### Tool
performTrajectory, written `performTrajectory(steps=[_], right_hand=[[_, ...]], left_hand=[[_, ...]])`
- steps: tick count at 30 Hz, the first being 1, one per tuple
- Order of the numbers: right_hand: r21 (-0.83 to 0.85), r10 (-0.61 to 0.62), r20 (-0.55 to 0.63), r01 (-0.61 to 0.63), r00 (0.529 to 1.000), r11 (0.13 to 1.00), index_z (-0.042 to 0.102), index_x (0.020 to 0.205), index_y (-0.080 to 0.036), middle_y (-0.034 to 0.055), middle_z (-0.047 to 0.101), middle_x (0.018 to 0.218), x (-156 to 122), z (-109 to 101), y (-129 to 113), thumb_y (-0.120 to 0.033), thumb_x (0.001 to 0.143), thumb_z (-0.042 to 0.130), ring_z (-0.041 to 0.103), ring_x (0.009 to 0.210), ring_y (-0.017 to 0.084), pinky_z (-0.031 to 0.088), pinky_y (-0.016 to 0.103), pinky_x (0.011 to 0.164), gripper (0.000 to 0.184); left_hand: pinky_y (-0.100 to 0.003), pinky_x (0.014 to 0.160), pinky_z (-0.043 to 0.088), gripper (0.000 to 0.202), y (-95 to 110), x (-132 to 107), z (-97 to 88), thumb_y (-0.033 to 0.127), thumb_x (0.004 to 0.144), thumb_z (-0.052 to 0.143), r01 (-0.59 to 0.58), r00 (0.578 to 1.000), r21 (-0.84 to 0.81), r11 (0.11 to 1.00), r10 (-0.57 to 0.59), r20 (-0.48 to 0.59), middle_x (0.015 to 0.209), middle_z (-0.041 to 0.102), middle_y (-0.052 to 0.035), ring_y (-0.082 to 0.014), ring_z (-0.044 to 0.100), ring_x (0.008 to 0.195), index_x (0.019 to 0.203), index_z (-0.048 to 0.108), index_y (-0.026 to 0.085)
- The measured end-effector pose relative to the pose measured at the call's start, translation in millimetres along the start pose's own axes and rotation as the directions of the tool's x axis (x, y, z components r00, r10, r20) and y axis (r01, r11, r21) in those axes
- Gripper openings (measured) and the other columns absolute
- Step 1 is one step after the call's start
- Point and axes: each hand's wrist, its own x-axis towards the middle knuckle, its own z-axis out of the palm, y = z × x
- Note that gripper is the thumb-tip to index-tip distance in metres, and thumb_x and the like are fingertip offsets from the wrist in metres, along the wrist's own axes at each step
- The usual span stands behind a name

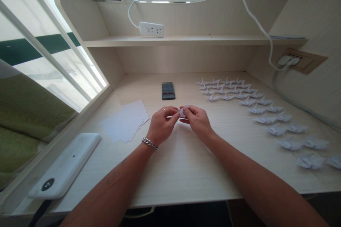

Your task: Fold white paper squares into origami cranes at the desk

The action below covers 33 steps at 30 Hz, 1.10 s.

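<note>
Your left hand (161, 125) and right hand (196, 120) meet over the middle of the desk (186, 163), and both are closed in a pinch on one small folded piece of paper (182, 112), which is held between your fingertips just above the desk top. How far the folding has gone is too small to tell.

To the left of your hands lies a loose stack of paper sheets (125, 120). Far beyond your hands a phone (168, 90) lies flat. To the right, rows of paper cranes (255, 108) run from far to near. A white device (66, 165) lies near the left edge. A power strip (151, 29) sits on the shelf (186, 40).
</note>
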Motion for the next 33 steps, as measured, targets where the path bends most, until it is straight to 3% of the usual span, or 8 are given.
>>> performTrajectory(steps=[6, 14, 18, 21, 27, 30, 33], right_hand=[[-0.001, -0.021, -0.113, 0.021, 0.993, 1.0, 0.068, 0.09, -0.017, 0.0055, 0.069, 0.083, 2, -2, -1, -0.051, 0.077, 0.065, 0.067, 0.078, 0.018, 0.059, 0.032, 0.067, 0.037], [0.084, 0.019, -0.241, 0.001, 0.97, 0.996, 0.067, 0.086, -0.017, 0.0044, 0.067, 0.081, 4, -5, -10, -0.047, 0.076, 0.067, 0.066, 0.076, 0.018, 0.061, 0.034, 0.068, 0.031], [0.05, -0.001, -0.217, 0.012, 0.976, 0.999, 0.066, 0.087, -0.017, 0.0047, 0.067, 0.081, 4, -7, -9, -0.048, 0.076, 0.066, 0.066, 0.076, 0.018, 0.06, 0.034, 0.067, 0.033], [-0.106, -0.113, -0.16, 0.097, 0.981, 0.99, 0.067, 0.09, -0.017, 0.0053, 0.067, 0.084, 2, -7, -5, -0.052, 0.079, 0.062, 0.065, 0.076, 0.019, 0.06, 0.034, 0.066, 0.037], [-0.384, -0.297, -0.015, 0.269, 0.955, 0.883, 0.07, 0.096, -0.021, 0.0057, 0.069, 0.09, -5, -3, -2, -0.051, 0.086, 0.054, 0.063, 0.081, 0.02, 0.055, 0.034, 0.074, 0.036], [-0.335, -0.261, -0.03, 0.236, 0.965, 0.912, 0.07, 0.092, -0.019, 0.0053, 0.068, 0.085, -3, -3, -1, -0.052, 0.083, 0.057, 0.062, 0.078, 0.02, 0.054, 0.034, 0.072, 0.036], [-0.137, -0.124, -0.069, 0.114, 0.99, 0.984, 0.069, 0.082, -0.016, 0.0043, 0.066, 0.075, 1, -2, -1, -0.052, 0.075, 0.065, 0.061, 0.071, 0.018, 0.055, 0.034, 0.067, 0.036]], left_hand=[[-0.033, 0.076, 0.057, 0.021, -10, 2, -0.1, 0.034, 0.078, 0.066, 0.061, 0.998, 0.016, 0.998, -0.062, 0.028, 0.095, 0.07, -0.0101, -0.0193, 0.067, 0.086, 0.085, 0.068, 0.014], [-0.031, 0.071, 0.055, 0.019, -15, 5, -2.0, 0.033, 0.076, 0.067, 0.107, 0.993, 0.019, 0.994, -0.108, 0.056, 0.082, 0.07, -0.0074, -0.0183, 0.067, 0.076, 0.082, 0.067, 0.015], [-0.031, 0.069, 0.054, 0.018, -15, 5, -3.1, 0.033, 0.076, 0.066, 0.133, 0.986, 0.041, 0.99, -0.136, 0.097, 0.077, 0.07, -0.0067, -0.018, 0.066, 0.072, 0.078, 0.065, 0.015], [-0.031, 0.067, 0.054, 0.019, -12, 4, -2.8, 0.034, 0.076, 0.066, 0.166, 0.976, 0.058, 0.984, -0.173, 0.131, 0.075, 0.069, -0.0064, -0.0178, 0.066, 0.07, 0.077, 0.064, 0.015], [-0.027, 0.06, 0.051, 0.03, -8, 2, -0.7, 0.045, 0.076, 0.066, 0.197, 0.96, -0.005, 0.98, -0.191, 0.204, 0.07, 0.068, -0.0052, -0.0167, 0.065, 0.065, 0.077, 0.064, 0.015], [-0.026, 0.057, 0.049, 0.032, -9, 3, -0.7, 0.046, 0.077, 0.065, 0.186, 0.958, 0.01, 0.982, -0.184, 0.22, 0.065, 0.067, -0.0049, -0.0147, 0.062, 0.059, 0.069, 0.063, 0.015], [-0.025, 0.054, 0.046, 0.031, -10, 4, -1.1, 0.045, 0.076, 0.065, 0.193, 0.957, 0.039, 0.981, -0.196, 0.215, 0.062, 0.067, -0.0047, -0.0136, 0.059, 0.055, 0.066, 0.063, 0.016]])
